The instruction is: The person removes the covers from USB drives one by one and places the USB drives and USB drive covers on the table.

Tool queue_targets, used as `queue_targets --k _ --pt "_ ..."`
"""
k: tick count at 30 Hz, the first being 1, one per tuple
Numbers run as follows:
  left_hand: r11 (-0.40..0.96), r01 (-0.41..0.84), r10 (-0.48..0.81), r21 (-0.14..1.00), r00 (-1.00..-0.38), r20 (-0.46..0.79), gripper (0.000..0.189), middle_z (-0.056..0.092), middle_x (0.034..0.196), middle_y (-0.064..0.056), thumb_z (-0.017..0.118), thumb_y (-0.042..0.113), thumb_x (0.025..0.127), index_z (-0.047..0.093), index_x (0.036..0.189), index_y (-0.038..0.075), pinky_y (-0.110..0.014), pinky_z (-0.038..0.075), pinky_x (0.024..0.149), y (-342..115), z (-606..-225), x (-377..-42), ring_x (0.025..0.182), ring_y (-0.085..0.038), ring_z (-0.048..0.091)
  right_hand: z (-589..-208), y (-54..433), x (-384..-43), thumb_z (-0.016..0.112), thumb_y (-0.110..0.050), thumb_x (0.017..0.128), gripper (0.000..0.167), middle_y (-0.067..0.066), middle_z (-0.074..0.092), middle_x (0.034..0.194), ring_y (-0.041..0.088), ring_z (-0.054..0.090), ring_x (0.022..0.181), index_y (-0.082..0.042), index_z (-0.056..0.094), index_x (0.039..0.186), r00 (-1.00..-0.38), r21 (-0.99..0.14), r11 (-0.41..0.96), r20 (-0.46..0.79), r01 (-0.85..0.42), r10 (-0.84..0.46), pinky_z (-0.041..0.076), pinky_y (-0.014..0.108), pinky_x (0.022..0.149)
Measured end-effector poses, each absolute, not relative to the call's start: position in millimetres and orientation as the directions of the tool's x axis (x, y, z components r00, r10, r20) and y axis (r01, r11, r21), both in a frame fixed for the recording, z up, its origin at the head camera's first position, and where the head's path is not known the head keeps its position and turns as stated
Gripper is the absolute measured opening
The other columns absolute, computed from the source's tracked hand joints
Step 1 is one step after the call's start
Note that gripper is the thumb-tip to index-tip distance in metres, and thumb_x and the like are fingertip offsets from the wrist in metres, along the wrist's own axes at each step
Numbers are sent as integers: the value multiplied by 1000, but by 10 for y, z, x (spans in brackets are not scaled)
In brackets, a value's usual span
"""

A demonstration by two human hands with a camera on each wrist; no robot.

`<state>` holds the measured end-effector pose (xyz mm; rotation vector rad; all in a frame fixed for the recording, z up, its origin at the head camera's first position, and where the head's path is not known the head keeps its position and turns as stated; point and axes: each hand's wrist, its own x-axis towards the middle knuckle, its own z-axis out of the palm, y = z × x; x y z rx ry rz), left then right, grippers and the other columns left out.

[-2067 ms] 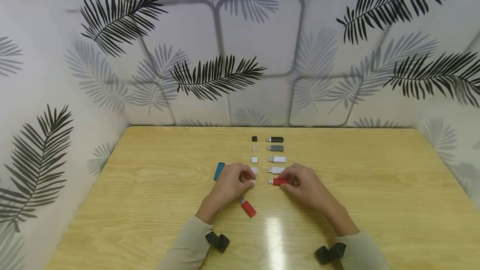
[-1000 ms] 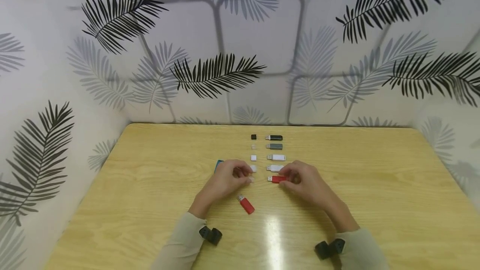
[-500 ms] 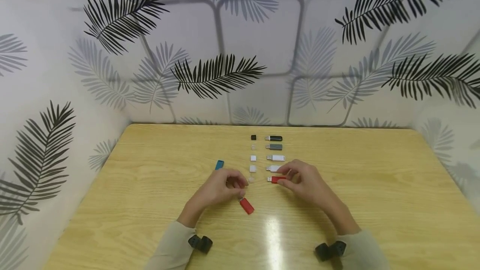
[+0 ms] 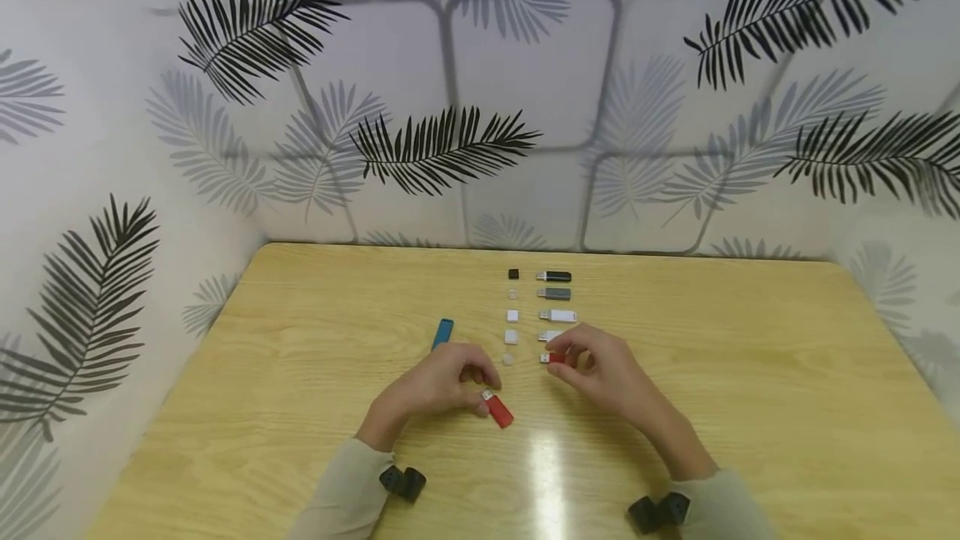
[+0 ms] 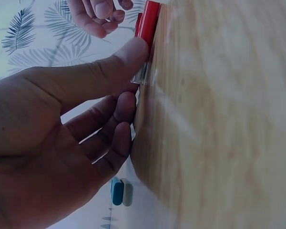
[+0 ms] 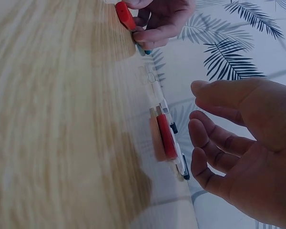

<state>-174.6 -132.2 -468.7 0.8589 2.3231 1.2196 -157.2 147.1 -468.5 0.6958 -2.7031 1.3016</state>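
Observation:
My left hand is at a loose red USB stick, which lies slanted on the table. In the left wrist view, the thumb is at the stick's metal plug, and the other fingers are apart from the thumb. A blue stick lies just beyond that hand. My right hand hovers by another red USB stick, the nearest of the right column. The right wrist view shows a gap between its loosely bent fingers and this red stick. A clear cap lies between the hands.
Beyond the hands, black, grey and white USB sticks form a column. To their left runs a column of small caps, with a black cap farthest. The wooden table ends at a leaf-patterned wall.
My left hand has moved away from the clear cap, toward me and leftward, to the loose red USB stick. The right hand has stayed by the other red stick, covering more of it.

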Motion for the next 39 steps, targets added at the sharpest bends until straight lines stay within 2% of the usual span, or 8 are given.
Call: queue_targets --k 5,13,19,26,32,36,39 --pt "478 386 670 789 -741 -43 18 69 95 2 86 1 81 76 92 11 -30 53 81 -1298 -4675 -1745 90 -17 62 -4677 1450 -1566 81 -7 89 16 -6 67 91 10 61 78 -9 75 103 -891 -720 542 251 -433 -379 56 31 68" --pt "507 419 663 753 -748 -30 16 67 90 4 87 7 82 75 86 16 -27 49 74 -1287 -4689 -1736 84 -18 59 -4663 1437 -1550 82 -6 88 17 -3 68 92 11 61 79 -8 75 103 -894 -722 545 243 -426 -376 56 32 68" --pt "481 375 646 792 -762 -32 13 68 90 4 84 7 86 75 90 15 -27 52 72 -1286 -4686 -1730 80 -13 60 -4630 1442 -1546 82 -8 88 20 1 69 95 10 61 79 -8 75 107 -895 -713 557 243 -426 -373 57 32 69" --pt "451 341 615 825 -788 -11 14 68 88 6 82 8 88 73 92 17 -27 54 71 -1261 -4671 -1742 78 -12 63 -4538 1385 -1515 84 -6 86 24 6 72 100 8 63 78 -7 74 107 -852 -700 499 338 -511 -399 59 39 69" --pt "434 365 594 824 -803 43 12 69 90 5 81 7 89 73 94 15 -29 54 72 -1240 -4636 -1736 80 -14 64 -4527 1293 -1482 84 -3 84 27 8 72 103 19 67 82 -6 72 108 -816 -697 443 387 -564 -429 60 39 71" --pt "433 374 578 820 -813 65 13 69 91 6 79 4 90 73 94 14 -29 55 72 -1222 -4604 -1732 81 -13 64 -4555 1244 -1468 84 -4 84 27 9 71 104 27 69 87 -6 71 108 -810 -700 431 389 -569 -438 61 41 77" --pt "430 379 569 819 -819 80 13 69 92 4 79 3 90 73 94 14 -29 55 72 -1211 -4573 -1726 82 -13 65 -4576 1217 -1463 85 -5 84 29 10 70 105 28 70 89 -4 71 109 -813 -702 431 391 -567 -432 61 41 79"
